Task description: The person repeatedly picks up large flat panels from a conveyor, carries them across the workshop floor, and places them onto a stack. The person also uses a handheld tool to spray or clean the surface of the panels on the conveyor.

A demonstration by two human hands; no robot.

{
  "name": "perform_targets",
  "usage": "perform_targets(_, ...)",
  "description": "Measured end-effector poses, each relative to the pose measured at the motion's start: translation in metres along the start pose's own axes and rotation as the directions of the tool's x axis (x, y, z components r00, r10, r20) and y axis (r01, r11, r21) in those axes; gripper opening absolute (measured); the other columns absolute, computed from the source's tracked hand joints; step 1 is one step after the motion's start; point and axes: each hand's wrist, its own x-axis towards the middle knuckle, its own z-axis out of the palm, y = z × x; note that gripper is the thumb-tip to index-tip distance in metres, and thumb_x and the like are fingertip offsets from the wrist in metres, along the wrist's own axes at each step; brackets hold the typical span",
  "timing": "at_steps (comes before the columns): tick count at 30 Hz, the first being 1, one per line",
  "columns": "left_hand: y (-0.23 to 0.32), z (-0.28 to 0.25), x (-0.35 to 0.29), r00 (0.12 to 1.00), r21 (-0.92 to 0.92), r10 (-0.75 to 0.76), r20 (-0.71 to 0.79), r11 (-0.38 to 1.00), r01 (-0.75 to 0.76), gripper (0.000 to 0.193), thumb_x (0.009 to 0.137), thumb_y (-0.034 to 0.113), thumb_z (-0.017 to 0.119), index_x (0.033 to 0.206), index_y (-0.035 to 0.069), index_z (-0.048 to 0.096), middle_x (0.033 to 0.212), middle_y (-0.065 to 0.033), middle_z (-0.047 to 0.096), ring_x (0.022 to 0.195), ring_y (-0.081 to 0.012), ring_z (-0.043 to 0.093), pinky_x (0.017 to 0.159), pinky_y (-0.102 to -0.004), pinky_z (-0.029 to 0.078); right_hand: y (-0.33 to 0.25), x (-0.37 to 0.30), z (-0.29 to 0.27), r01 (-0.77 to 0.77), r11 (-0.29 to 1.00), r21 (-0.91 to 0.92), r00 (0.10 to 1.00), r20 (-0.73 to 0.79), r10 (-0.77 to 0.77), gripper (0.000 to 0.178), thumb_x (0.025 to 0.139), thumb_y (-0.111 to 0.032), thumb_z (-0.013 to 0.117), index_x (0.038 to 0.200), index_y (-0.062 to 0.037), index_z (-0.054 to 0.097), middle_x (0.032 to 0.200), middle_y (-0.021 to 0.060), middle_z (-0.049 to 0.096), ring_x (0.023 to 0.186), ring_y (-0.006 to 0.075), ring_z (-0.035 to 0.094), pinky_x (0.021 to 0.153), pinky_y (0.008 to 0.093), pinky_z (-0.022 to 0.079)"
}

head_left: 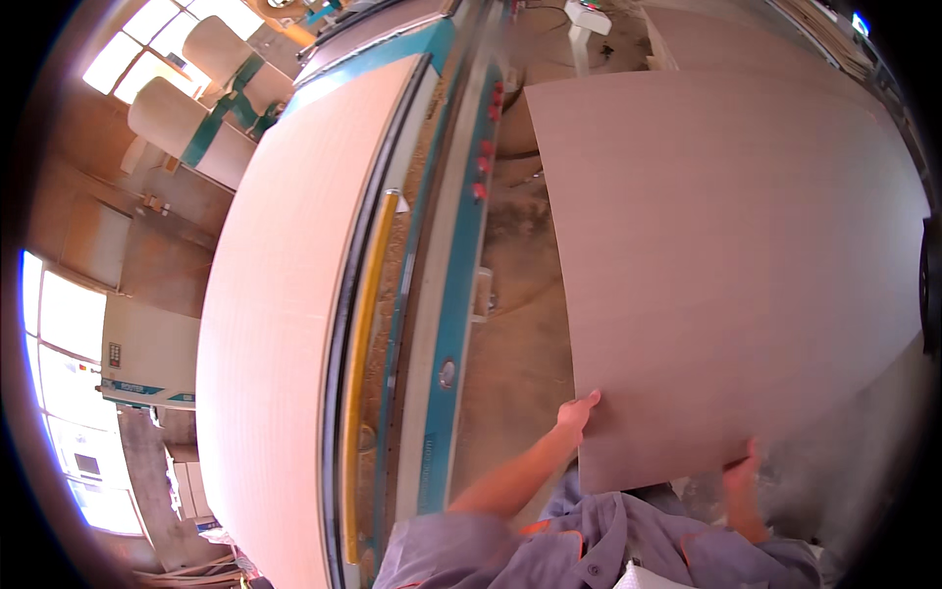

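A large grey-brown board (726, 245) fills the right side of the view, its near end close to my body. My left hand (579, 412) grips its left edge near the near corner, thumb on top and the other fingers hidden beneath. At the near edge, farther right, my right hand (743, 473) is closed on the same board, its fingers partly hidden and slightly blurred.
To the left stands a long machine bed with a teal and grey side rail (446, 344) and red knobs (482, 162). A pale wood panel (275, 294) lies on it beside a yellow strip (368, 383). A white pedestal (586, 29) stands beyond the board.
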Motion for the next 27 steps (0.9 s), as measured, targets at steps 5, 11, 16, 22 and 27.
perform_targets(5, 0.040, -0.121, -0.065, 0.996, -0.006, 0.084, 0.003, 0.996, -0.084, 0.067, 0.075, 0.042, 0.072, 0.116, -0.008, 0.053, 0.121, -0.0150, 0.054, 0.116, -0.0230, 0.047, 0.095, -0.0369, 0.038, -0.057, -0.002, 0.013, 0.272, 0.962, 0.007, 0.926, -0.276, -0.259, 0.053, 0.088, -0.043, 0.048, 0.129, -0.0090, 0.046, 0.130, 0.0073, 0.048, 0.119, 0.0274, 0.043, 0.100, 0.0414, 0.033)
perform_targets(11, 0.100, -0.231, -0.143, 0.970, 0.132, 0.202, -0.139, 0.974, -0.184, 0.063, 0.076, 0.042, 0.070, 0.112, -0.007, 0.055, 0.108, -0.0142, 0.060, 0.097, -0.0218, 0.056, 0.082, -0.0352, 0.044, -0.017, -0.041, 0.057, 0.295, 0.946, -0.137, 0.835, -0.445, -0.325, 0.052, 0.091, -0.040, 0.038, 0.129, -0.0064, 0.046, 0.133, 0.0098, 0.046, 0.121, 0.0276, 0.042, 0.102, 0.0419, 0.031)
perform_targets(16, 0.146, -0.333, -0.184, 0.933, 0.196, 0.329, -0.148, 0.934, -0.298, 0.053, 0.078, 0.043, 0.068, 0.102, -0.003, 0.061, 0.090, -0.0106, 0.061, 0.077, -0.0193, 0.056, 0.066, -0.0358, 0.045, 0.041, -0.136, 0.168, 0.188, 0.982, 0.004, 0.900, -0.400, -0.171, 0.054, 0.091, -0.037, 0.035, 0.134, -0.0057, 0.041, 0.137, 0.0108, 0.041, 0.125, 0.0299, 0.038, 0.103, 0.0446, 0.029)
perform_targets(22, 0.215, -0.471, -0.188, 0.894, 0.125, 0.426, -0.138, 0.903, -0.411, 0.044, 0.082, 0.033, 0.066, 0.102, -0.006, 0.060, 0.096, -0.0129, 0.064, 0.085, -0.0205, 0.062, 0.074, -0.0358, 0.049, 0.142, -0.184, 0.273, 0.117, 0.974, 0.193, 0.959, -0.276, -0.060, 0.056, 0.091, -0.039, 0.032, 0.136, -0.0063, 0.037, 0.140, 0.0117, 0.037, 0.127, 0.0321, 0.035, 0.106, 0.0486, 0.026)
perform_targets(27, 0.262, -0.531, -0.189, 0.875, 0.190, 0.456, -0.163, 0.885, -0.426, 0.042, 0.081, 0.032, 0.067, 0.099, -0.005, 0.062, 0.088, -0.0107, 0.064, 0.079, -0.0180, 0.061, 0.066, -0.0316, 0.048, 0.217, -0.242, 0.346, 0.040, 0.973, 0.228, 0.974, -0.227, 0.014, 0.058, 0.092, -0.041, 0.029, 0.138, -0.0063, 0.034, 0.142, 0.0120, 0.034, 0.128, 0.0335, 0.033, 0.106, 0.0530, 0.024)
